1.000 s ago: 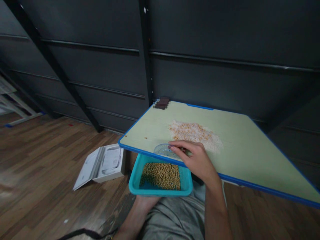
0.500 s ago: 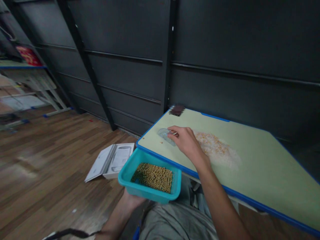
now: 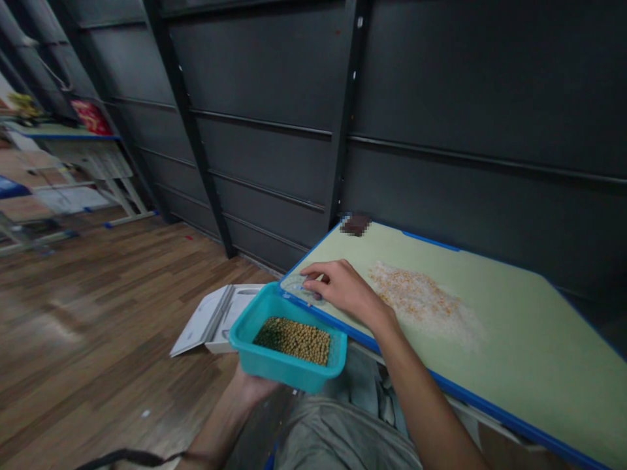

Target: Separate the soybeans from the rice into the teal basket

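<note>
Turquoise plastic catches my eye: one basin (image 3: 287, 373), held from below by the left hand (image 3: 255, 385), just beside the table (image 3: 533, 339). Those fingers are hidden underneath, so I cannot tell how they are spread. The right hand (image 3: 343, 287) has thumb and forefinger drawn narrow, seemingly pinching one clear protractor (image 3: 292, 283) at the tabletop's near left corner.

I judge the work only partly done: round beans (image 3: 296, 341) cover much of the basin's bottom, while one heap (image 3: 424, 300) of pale grains and golden bits lies spread on the table, apparently what is left to deal with. One stray bit (image 3: 309, 305) sits near the edge. Beans and grains are too many to count. I also see one open white box (image 3: 203, 321) on the floor.
</note>
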### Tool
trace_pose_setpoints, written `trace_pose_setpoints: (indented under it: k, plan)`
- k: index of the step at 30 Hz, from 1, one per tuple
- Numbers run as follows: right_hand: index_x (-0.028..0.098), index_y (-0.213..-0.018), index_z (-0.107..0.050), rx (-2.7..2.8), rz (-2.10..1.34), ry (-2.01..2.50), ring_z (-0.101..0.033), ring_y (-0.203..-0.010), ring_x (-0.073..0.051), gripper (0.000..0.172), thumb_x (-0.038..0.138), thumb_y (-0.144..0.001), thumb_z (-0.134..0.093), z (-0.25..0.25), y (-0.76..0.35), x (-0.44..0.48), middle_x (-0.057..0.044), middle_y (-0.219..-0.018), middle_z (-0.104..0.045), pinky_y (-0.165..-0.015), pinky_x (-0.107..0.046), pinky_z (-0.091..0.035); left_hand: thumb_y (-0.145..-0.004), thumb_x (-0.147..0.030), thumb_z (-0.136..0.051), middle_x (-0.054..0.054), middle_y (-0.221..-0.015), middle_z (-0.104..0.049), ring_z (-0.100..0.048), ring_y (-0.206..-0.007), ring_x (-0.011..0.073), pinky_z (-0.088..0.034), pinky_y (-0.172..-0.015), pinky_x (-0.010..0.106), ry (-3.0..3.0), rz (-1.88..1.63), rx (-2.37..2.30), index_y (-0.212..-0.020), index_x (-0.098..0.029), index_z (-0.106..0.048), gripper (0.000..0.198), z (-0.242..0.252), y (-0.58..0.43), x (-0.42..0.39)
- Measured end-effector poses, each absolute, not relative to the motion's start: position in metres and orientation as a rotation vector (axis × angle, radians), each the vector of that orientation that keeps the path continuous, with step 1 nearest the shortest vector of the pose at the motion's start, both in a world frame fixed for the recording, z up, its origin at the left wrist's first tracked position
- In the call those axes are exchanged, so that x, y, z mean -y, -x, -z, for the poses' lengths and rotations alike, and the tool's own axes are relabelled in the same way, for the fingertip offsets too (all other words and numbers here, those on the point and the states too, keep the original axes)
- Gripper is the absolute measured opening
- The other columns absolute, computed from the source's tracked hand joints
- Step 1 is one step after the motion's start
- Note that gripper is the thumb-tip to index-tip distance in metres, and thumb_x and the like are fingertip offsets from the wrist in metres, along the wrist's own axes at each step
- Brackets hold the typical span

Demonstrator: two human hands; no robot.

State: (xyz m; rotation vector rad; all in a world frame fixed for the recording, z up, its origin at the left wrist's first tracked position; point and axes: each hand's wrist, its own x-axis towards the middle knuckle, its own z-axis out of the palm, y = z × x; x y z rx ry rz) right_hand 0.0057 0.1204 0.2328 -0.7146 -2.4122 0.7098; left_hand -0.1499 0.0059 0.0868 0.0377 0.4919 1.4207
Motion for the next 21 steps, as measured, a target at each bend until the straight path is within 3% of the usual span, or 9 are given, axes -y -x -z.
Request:
trace_pose_setpoints:
  k: [5, 10, 15, 17, 21]
  plan:
    - [0.026, -0.11, -0.077, 2.379, -0.67, 0.724, -0.074, -0.091, -0.021, 0.023, 0.022, -0.09, -0.067, -0.247, -0.03, -0.107, -0.003, -0.104, -0.08, -0.086, -0.034, -0.055, -0.091, -0.028, -0.049, 0.004, -0.106, -0.083, -0.07, -0.115, 0.0294, -0.049, -0.108, 0.049, -0.041, -1.323, -0.453, -0.107, -0.022, -0.074, 0.03, -0.087, 0.137, -0.004]
    - [0.026, -0.112, -0.076, 2.224, -0.565, 0.914, -0.073, -0.083, -0.019, 0.023, 0.023, -0.093, -0.063, -0.25, -0.088, -0.084, -0.003, -0.104, -0.079, -0.081, -0.035, -0.056, -0.093, -0.029, -0.04, -0.001, -0.095, -0.085, -0.073, -0.11, 0.0258, -0.048, -0.107, 0.052, 0.064, -1.307, -0.558, -0.1, -0.028, -0.076, 0.036, -0.087, 0.116, 0.001]
    - [0.028, -0.108, -0.077, 2.196, -0.628, 1.019, -0.073, -0.083, -0.02, 0.021, 0.022, -0.091, -0.064, -0.232, -0.128, -0.062, -0.002, -0.1, -0.08, -0.076, -0.034, -0.057, -0.092, -0.044, -0.04, -0.001, -0.089, -0.085, -0.071, -0.114, 0.0287, -0.045, -0.112, 0.051, 0.044, -1.253, -0.631, -0.078, -0.03, -0.079, 0.043, -0.063, 0.103, 0.003]
    - [0.028, -0.107, -0.077, 2.189, -0.595, 1.058, -0.073, -0.083, -0.02, 0.021, 0.021, -0.09, -0.065, -0.226, -0.138, -0.063, -0.002, -0.101, -0.079, -0.077, -0.034, -0.057, -0.091, -0.038, -0.039, -0.001, -0.083, -0.085, -0.07, -0.116, 0.0277, -0.04, -0.116, 0.049, -0.043, -1.243, -0.717, -0.07, -0.033, -0.077, 0.044, -0.043, 0.1, 0.005]
    - [0.025, -0.108, -0.076, 2.106, -0.429, 1.2, -0.073, -0.08, -0.021, 0.022, 0.021, -0.091, -0.063, -0.22, -0.162, -0.076, -0.004, -0.102, -0.079, -0.075, -0.036, -0.057, -0.089, -0.033, -0.057, 0.003, -0.098, -0.084, -0.056, -0.133, 0.0236, -0.025, -0.125, 0.041, -0.442, -1.217, -0.863, -0.086, -0.032, -0.078, 0.021, -0.007, 0.089, 0.012]
